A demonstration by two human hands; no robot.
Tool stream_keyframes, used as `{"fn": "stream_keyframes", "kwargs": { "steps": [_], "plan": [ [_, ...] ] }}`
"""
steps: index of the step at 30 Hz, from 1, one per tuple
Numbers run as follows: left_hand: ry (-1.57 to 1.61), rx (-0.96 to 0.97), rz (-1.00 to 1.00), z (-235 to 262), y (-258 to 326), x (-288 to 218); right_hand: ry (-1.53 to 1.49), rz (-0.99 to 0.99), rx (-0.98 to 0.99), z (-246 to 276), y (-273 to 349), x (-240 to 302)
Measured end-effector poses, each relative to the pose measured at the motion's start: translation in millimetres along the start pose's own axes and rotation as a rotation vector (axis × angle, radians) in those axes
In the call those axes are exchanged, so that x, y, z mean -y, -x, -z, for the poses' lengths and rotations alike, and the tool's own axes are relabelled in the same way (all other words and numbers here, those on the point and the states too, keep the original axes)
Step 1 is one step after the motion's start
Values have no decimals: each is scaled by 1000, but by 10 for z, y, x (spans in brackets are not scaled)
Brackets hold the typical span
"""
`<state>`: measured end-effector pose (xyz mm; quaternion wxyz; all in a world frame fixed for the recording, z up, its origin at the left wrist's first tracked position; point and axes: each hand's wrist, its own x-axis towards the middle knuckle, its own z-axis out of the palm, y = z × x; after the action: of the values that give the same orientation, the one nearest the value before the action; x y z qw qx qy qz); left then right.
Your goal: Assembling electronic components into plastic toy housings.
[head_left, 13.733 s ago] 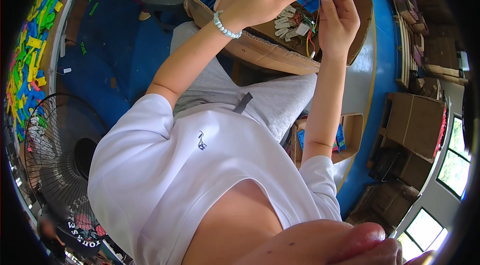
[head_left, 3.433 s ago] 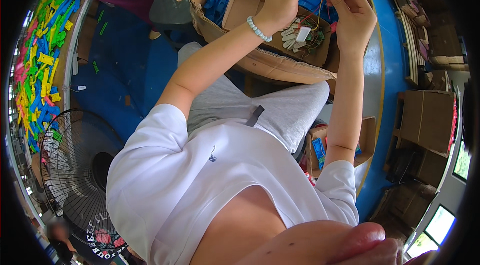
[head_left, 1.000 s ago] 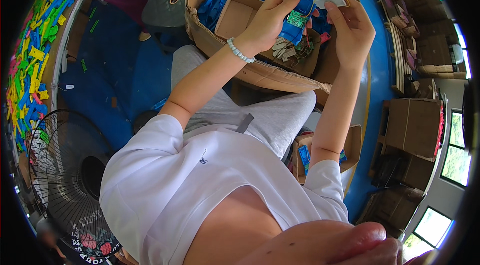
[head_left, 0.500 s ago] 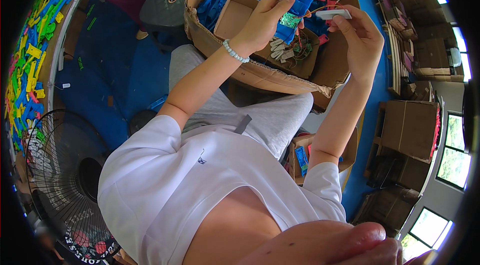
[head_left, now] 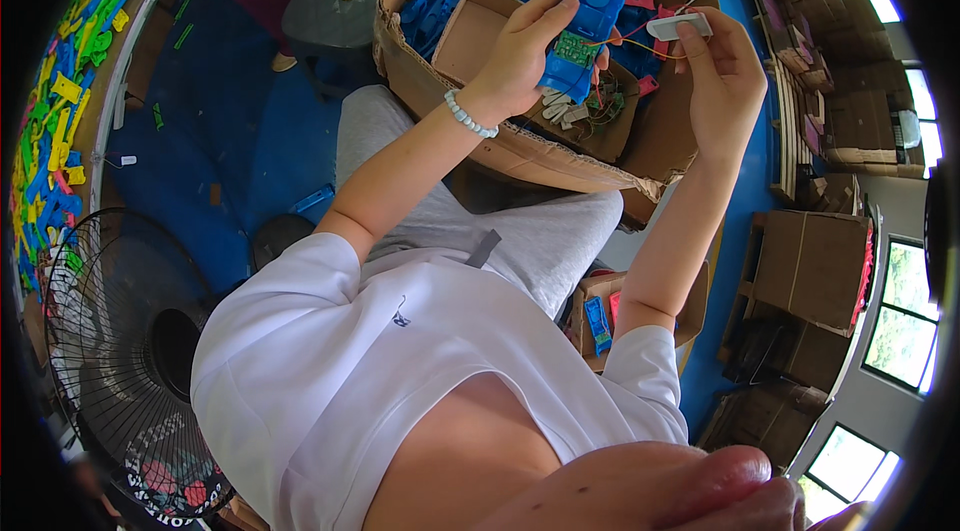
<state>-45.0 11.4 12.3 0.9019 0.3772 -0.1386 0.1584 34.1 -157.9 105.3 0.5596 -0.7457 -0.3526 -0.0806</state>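
Held by the left hand (head_left: 520,46) over the far carton (head_left: 555,151), the blue casing (head_left: 590,17) is now parted farther from the white piece (head_left: 680,27) pinched by the right hand (head_left: 728,61), leaving a gap crossed by wires (head_left: 655,51).

The left forearm (head_left: 405,159) slants up and to the right from the bent left elbow (head_left: 342,219), and the left hand (head_left: 525,51) is closed in a grip, its thumb (head_left: 553,21) lying on the upper side and fingertips (head_left: 602,59) curling round from beneath. The right forearm (head_left: 688,231) rises more steeply from the bent right elbow (head_left: 648,309). The right hand (head_left: 725,81) pinches, thumb against bent fingers. Both hands are raised before the torso, near each other but apart.
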Motion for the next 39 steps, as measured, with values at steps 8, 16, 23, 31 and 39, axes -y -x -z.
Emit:
{"fn": "stream_keyframes", "kwargs": {
  "steps": [8, 16, 23, 31, 39],
  "plan": [
    [-122, 79, 106, -172, 150, 0, 146, 555, -241, -209, -62, -55],
    [-123, 91, 145, -300, 254, -39, 495, 783, -196, -216, -121, -102],
    [82, 103, 166, -403, 208, -158, -316, 238, 54, 7, -80, -288],
    [126, 133, 227, -515, 313, -86, 140, 597, -311, -229, -80, -496],
    [-355, -41, -47, -360, 217, 33, -519, -183, 14, -459, 440, -643]
  ]
}}
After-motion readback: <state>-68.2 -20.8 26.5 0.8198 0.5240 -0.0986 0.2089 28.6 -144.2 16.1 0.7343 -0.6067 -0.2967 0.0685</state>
